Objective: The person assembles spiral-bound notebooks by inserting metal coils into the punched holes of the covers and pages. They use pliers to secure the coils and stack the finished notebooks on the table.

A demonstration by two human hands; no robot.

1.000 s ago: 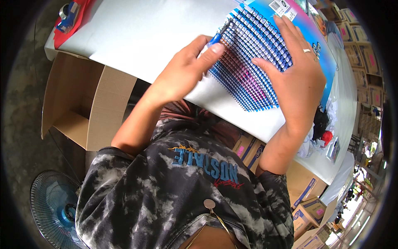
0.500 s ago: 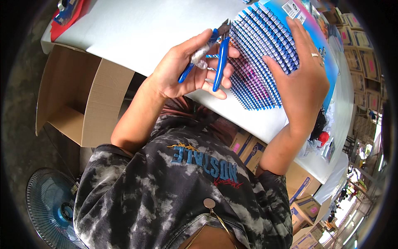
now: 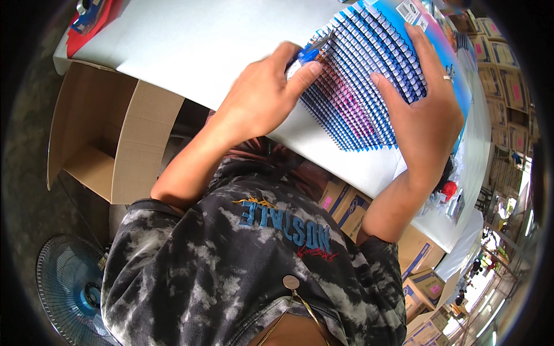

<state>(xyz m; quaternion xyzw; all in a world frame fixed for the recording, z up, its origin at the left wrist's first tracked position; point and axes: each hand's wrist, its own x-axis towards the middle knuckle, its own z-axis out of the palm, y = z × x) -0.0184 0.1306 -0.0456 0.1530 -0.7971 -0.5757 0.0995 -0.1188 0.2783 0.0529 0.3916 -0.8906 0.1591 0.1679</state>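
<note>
My left hand (image 3: 259, 101) is closed around blue-handled side cutters (image 3: 310, 54). The back of the hand faces up and covers most of the handles. The dark jaws point to the right and lie over the upper left part of a fanned stack of spiral-bound notebooks (image 3: 360, 75); whether they touch a coil cannot be made out. Rows of dark wire coils and white-blue page edges face me, with a pink patch in the middle. Spread over the stack's right side is my right hand (image 3: 427, 118), thumb on the coils and fingers toward the blue cover.
The stack lies on a white table (image 3: 190, 52). An open cardboard box (image 3: 144, 138) stands below its left edge, near a fan (image 3: 75, 291). Red material (image 3: 95, 32) lies at the far left corner. More cartons (image 3: 424, 251) stand under the right side.
My left hand has turned from palm up to palm down and closed over the cutters' handles. The jaws have come down onto the notebooks' coiled edge. My right hand has barely shifted.
</note>
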